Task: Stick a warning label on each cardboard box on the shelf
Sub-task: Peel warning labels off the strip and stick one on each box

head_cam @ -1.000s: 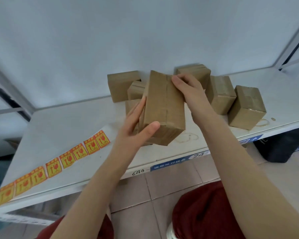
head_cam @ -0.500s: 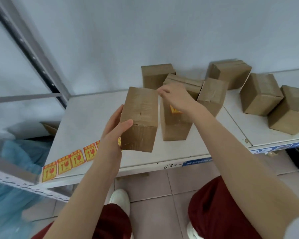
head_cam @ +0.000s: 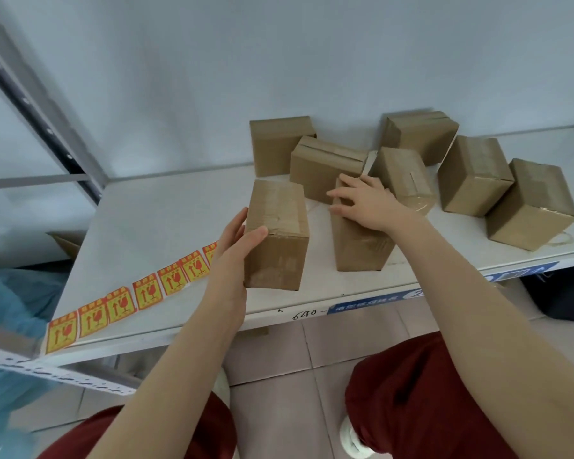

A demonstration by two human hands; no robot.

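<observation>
My left hand (head_cam: 237, 241) grips the left side of a tall taped cardboard box (head_cam: 277, 235) standing on the white shelf (head_cam: 153, 220). My right hand (head_cam: 367, 202) lies flat, fingers spread, on top of a second upright box (head_cam: 358, 246) just to the right. A strip of yellow and red warning labels (head_cam: 126, 303) runs along the shelf's front left, its right end hidden behind my left hand. Several more plain boxes stand behind and to the right, among them one at the back (head_cam: 280, 144) and one at the far right (head_cam: 532, 205).
A grey metal upright (head_cam: 43, 120) of the shelf rises at the left. The shelf's front edge carries a blue tag (head_cam: 375, 301). Below are a tiled floor (head_cam: 279, 356), my red-clad knees and a dark bag (head_cam: 564, 293) at the right.
The box in my left hand has moved left and down onto the shelf. My right hand let go of it and now rests on the neighbouring box. The camera has turned left.
</observation>
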